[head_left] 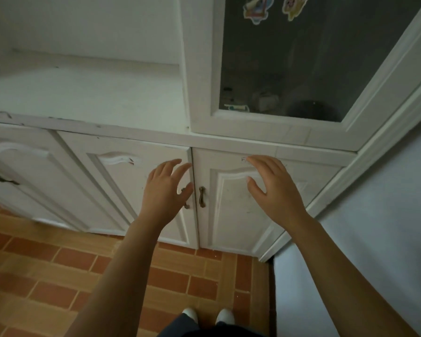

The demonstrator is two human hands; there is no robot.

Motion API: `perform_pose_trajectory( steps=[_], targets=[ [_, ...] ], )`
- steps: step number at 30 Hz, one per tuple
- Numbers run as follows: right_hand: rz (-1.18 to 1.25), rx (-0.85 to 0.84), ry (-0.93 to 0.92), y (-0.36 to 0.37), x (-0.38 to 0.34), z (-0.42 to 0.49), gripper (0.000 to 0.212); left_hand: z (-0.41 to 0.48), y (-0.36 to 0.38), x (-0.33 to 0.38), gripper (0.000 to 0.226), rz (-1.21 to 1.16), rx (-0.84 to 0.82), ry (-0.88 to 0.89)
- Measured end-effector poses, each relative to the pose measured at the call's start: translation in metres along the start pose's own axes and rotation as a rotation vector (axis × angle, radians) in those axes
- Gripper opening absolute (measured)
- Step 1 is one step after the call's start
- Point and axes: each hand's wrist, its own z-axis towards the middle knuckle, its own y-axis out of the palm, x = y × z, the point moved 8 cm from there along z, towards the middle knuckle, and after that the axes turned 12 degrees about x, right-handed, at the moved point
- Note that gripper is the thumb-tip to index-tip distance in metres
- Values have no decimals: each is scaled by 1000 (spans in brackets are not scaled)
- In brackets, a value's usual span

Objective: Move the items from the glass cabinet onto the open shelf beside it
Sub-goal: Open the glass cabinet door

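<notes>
Nothing has been shifted across, as far as I can judge from where I stand: the open shelf point(83, 93) on the left lies bare and white, and the glass cabinet point(299, 59) beside it has its door shut, with two cartoon stickers point(275, 7) near the top of the pane. Through the dark glass I can just make out a few small items point(248, 104) on the cabinet floor, too dim to name. The left hand point(164, 193) hovers with fingers spread and holds nothing, over the brass handles point(201, 197) of the lower cupboard doors point(231, 203). The right hand point(272, 188) is likewise splayed and empty, raised toward the ledge under the glass door. So the whole job looks to be ahead: open the door, lift the things out, set them on the shelf
</notes>
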Motion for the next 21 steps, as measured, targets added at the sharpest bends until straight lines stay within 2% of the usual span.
perform_pose_trajectory(
  steps=[12,21],
  targets=[
    [-65,262,-164,-47,-70,80,46,99,-72,-8,43,-56,262,129],
    [-187,492,-149,-80,-117,127,42,162,-107,-12,49,-137,291,332]
  ],
)
